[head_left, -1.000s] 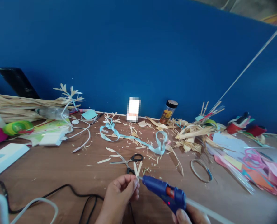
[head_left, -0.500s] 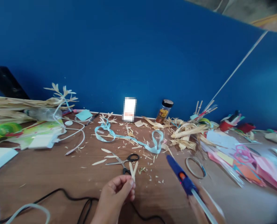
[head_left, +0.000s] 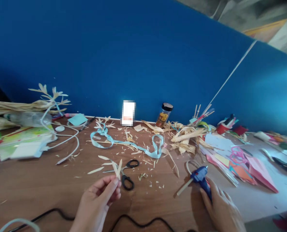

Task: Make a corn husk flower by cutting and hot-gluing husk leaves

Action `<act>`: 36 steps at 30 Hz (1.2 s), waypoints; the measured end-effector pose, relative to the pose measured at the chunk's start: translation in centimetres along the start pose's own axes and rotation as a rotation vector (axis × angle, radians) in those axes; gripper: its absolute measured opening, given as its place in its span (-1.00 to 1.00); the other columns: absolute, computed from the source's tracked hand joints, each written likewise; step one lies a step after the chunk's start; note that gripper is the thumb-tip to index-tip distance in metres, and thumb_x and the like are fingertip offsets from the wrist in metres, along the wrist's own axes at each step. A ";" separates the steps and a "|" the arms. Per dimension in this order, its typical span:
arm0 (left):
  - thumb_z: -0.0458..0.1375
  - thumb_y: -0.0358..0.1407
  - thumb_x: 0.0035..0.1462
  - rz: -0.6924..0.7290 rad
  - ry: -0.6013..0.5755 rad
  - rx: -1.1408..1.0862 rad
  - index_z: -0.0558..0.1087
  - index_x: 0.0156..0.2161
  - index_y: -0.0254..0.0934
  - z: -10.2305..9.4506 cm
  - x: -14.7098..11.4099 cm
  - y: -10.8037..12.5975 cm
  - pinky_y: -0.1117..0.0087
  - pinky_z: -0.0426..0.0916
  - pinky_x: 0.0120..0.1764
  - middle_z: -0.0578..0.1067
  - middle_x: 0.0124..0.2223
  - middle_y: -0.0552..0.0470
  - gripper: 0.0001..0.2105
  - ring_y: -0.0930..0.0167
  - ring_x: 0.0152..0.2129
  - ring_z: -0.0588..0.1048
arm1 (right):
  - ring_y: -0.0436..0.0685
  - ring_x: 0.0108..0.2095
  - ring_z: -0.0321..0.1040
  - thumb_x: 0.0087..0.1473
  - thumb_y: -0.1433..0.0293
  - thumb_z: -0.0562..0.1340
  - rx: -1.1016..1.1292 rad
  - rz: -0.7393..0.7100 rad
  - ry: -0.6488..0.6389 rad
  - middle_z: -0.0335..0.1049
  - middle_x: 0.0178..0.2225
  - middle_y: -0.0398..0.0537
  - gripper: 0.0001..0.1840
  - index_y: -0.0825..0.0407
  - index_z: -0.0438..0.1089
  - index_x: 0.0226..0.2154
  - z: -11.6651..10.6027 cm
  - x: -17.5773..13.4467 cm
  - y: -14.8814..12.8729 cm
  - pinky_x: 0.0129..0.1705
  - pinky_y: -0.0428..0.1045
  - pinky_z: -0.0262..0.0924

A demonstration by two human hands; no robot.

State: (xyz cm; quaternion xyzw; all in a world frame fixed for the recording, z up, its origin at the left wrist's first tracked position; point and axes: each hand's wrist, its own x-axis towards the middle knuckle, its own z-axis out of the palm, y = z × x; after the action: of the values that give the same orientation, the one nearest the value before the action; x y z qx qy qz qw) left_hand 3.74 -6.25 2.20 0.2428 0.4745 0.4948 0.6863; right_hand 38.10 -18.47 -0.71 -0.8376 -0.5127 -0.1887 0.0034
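My left hand [head_left: 100, 195] pinches pale, pointed petal-like strips [head_left: 119, 168] of dried husk between thumb and fingers, their tips spreading in a V. Just beyond it, black-handled scissors [head_left: 128, 183] lie with their blades apart, beside two loose petal strips [head_left: 95, 170]. On the right, my right hand [head_left: 223, 204] has its fingers round the handle of a blue hot glue gun [head_left: 199, 175], low over the table. The gun's nozzle points away to the upper right, and a glue stick [head_left: 184, 187] juts from its back end.
A light blue ribbon [head_left: 143, 147] curls across the table among husk scraps. Behind it stand a jar with a black lid [head_left: 164, 114] and a dried husk pile [head_left: 185, 137]. Coloured paper [head_left: 259, 170] lies right, a white adapter [head_left: 27, 149] left. A black cable [head_left: 143, 222] crosses the front.
My right hand has turned the glue gun so its nozzle faces away to the right, and lowered it towards the table. The view has swung right; my left hand keeps its pinch.
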 end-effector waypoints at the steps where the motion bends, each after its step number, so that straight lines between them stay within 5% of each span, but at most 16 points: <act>1: 0.37 -0.26 -0.35 0.001 0.000 -0.003 0.49 -0.47 -0.35 -0.2 0.0 0.1 0.61 0.34 -0.55 0.48 -0.56 0.08 -0.74 0.56 -0.63 0.38 | 0.29 -0.32 0.40 0.10 0.18 0.00 -0.011 -0.018 -0.009 0.46 -0.32 0.08 -0.55 0.08 0.21 -0.02 -0.8 0.1 0.2 -0.32 0.11 0.26; 5: 0.35 -0.26 -0.30 -0.005 -0.012 -0.011 0.49 -0.45 -0.34 -0.5 -0.1 0.3 0.61 0.33 -0.53 0.48 -0.54 0.09 -0.76 0.56 -0.62 0.38 | 0.30 -0.27 0.38 0.09 0.16 -0.02 0.084 -0.047 0.074 0.42 -0.23 0.07 -0.63 -0.01 0.29 -0.15 -5.2 1.2 -1.7 -0.30 0.12 0.23; 8: 0.35 -0.26 -0.29 -0.024 -0.006 -0.014 0.49 -0.45 -0.34 -0.1 -0.4 0.3 0.61 0.32 -0.52 0.48 -0.54 0.09 -0.76 0.57 -0.62 0.38 | 0.13 -0.30 0.37 0.14 0.26 -0.02 0.481 -0.245 0.013 0.43 -0.30 -0.05 -0.76 -0.05 0.31 -0.26 -7.6 2.3 -7.3 -0.28 -0.02 0.20; 11: 0.36 -0.27 -0.34 -0.053 0.006 -0.023 0.49 -0.47 -0.36 0.3 -0.8 0.3 0.60 0.32 -0.54 0.48 -0.57 0.08 -0.74 0.56 -0.64 0.37 | 0.05 -0.37 0.35 0.11 0.44 0.04 0.607 -0.443 -0.225 0.41 -0.39 -0.13 -0.82 -0.04 0.33 -0.38 -7.9 3.4 -14.2 -0.32 -0.11 0.14; 15: 0.37 -0.26 -0.40 -0.058 0.030 -0.040 0.49 -0.49 -0.37 0.2 -1.1 0.5 0.57 0.32 -0.56 0.48 -0.58 0.07 -0.72 0.54 -0.65 0.37 | 0.08 -0.40 0.34 0.02 0.51 0.10 0.517 -0.482 -0.323 0.40 -0.40 -0.09 -0.84 -0.01 0.35 -0.38 -6.4 4.7 -19.3 -0.39 -0.11 0.06; 22: 0.36 -0.26 -0.38 -0.068 0.032 -0.029 0.48 -0.49 -0.36 -0.4 -0.8 0.2 0.56 0.32 -0.54 0.47 -0.59 0.08 -0.73 0.53 -0.65 0.37 | 0.06 -0.36 0.33 -0.04 0.58 0.07 0.621 -0.521 -0.324 0.42 -0.36 -0.10 -0.69 -0.03 0.34 -0.24 -6.0 5.5 -19.4 -0.35 -0.11 0.07; 36: 0.35 -0.23 -0.33 -0.057 -0.028 -0.009 0.48 -0.50 -0.35 1.6 -0.5 -2.6 0.51 0.33 -0.52 0.45 -0.64 0.09 -0.75 0.50 -0.67 0.41 | 0.01 -0.51 0.32 -0.11 0.50 0.20 1.293 -0.344 -0.617 0.45 -0.56 -0.19 -0.87 0.04 0.46 -0.47 -9.5 3.2 -19.5 -0.47 -0.14 0.13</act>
State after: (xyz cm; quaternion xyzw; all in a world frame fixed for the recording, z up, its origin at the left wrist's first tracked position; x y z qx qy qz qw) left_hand 6.30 -7.48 0.98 0.2328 0.4694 0.4739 0.7077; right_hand 19.61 -8.39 5.46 -0.5910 -0.6235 0.3976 0.3224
